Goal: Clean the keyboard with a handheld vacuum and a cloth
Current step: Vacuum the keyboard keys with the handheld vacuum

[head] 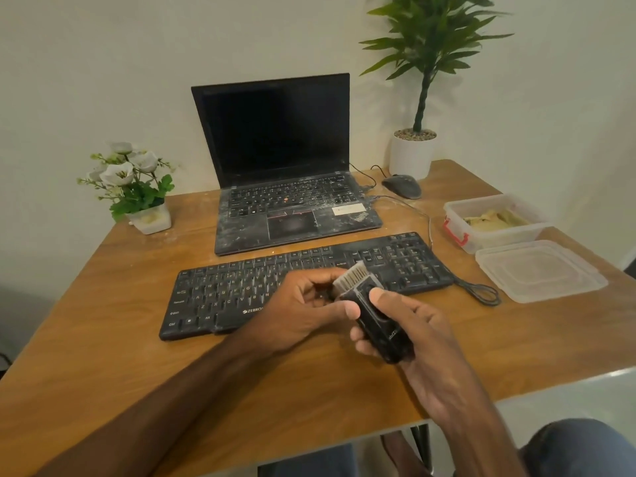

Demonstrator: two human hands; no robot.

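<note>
A dusty black keyboard lies across the middle of the wooden table. Above its right half I hold a small black handheld vacuum with a pale brush head pointing away from me. My right hand grips the vacuum's body, thumb on top. My left hand holds the vacuum near the brush end, fingers curled against it. No cloth is in view.
A dusty open laptop stands behind the keyboard, a mouse to its right. A flower pot sits at the left, a tall potted plant at the back right. A clear tub and its lid lie at the right.
</note>
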